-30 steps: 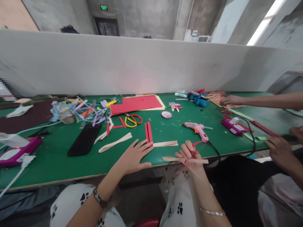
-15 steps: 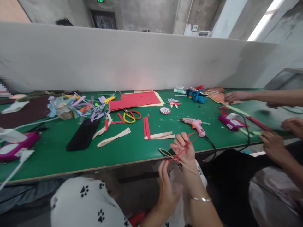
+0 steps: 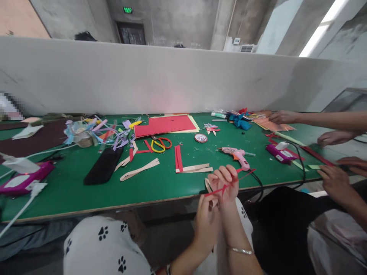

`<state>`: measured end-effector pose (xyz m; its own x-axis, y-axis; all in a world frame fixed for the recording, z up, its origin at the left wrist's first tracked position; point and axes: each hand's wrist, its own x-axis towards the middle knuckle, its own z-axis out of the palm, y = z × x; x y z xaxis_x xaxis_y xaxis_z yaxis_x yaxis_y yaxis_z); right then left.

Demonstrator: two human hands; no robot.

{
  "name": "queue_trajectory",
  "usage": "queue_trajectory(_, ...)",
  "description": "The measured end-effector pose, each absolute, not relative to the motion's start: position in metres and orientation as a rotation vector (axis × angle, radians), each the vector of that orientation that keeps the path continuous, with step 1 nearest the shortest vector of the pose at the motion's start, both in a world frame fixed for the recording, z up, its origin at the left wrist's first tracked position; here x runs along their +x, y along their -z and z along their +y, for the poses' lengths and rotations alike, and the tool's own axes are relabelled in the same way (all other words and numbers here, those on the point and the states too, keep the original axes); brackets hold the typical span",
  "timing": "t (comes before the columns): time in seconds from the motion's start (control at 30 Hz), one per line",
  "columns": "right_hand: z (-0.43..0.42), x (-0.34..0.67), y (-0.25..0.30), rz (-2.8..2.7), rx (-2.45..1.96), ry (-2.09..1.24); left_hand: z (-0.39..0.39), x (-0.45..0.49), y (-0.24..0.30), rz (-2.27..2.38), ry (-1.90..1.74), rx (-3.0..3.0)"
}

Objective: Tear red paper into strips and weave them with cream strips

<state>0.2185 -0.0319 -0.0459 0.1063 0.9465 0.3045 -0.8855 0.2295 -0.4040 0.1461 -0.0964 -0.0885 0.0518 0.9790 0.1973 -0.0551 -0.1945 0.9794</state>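
Observation:
Just past the table's front edge, my left hand (image 3: pixel 207 223) is closed with its fingertips on red paper strips (image 3: pixel 215 191). My right hand (image 3: pixel 225 181), with a silver bangle on its wrist, curls its fingers around the same strips. One red end sticks out to the right of it. A looped cream paper strip (image 3: pixel 208 185) shows between the hands, partly hidden by fingers. On the table in front lie folded red strips (image 3: pixel 178 159) and cream strips (image 3: pixel 197 168), laid at a right angle. Right of these rests a pink glue gun (image 3: pixel 237 156).
Scissors (image 3: pixel 161 145), a black phone (image 3: pixel 103 166) and red paper sheets (image 3: pixel 169 125) lie left of centre. A round tin (image 3: pixel 201 138) sits mid-table. Purple power strips (image 3: pixel 279 152) lie at both sides. Another person's hands (image 3: pixel 334 179) work at the right. A white partition (image 3: pixel 183 80) stands behind.
My left hand has moved up and closed in on the strips near my right hand. The cream strip is now more hidden. The view has tilted up slightly.

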Motion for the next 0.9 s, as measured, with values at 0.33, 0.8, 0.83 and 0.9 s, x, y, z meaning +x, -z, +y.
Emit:
queue_trajectory(0.33, -0.044, 0.234, 0.05, -0.856, -0.523, -1.138, -0.049, 0.004, 0.054, 1.523, -1.476, 2.083)
queue_trajectory(0.8, -0.035, 0.203, 0.041, -2.251, -1.264, -0.291, -0.017, 0.019, 0.059, 1.445, -0.385, 2.863)
queue_trajectory(0.83, -0.034, 0.199, 0.044, -2.304, -1.292, -0.219, -0.016, 0.022, 0.06, 1.435, -0.36, 2.836)
queue_trajectory(0.9, -0.032, 0.195, 0.051, -2.345, -1.346, -0.137, -0.014, 0.022, 0.061, 1.435, -0.329, 2.783)
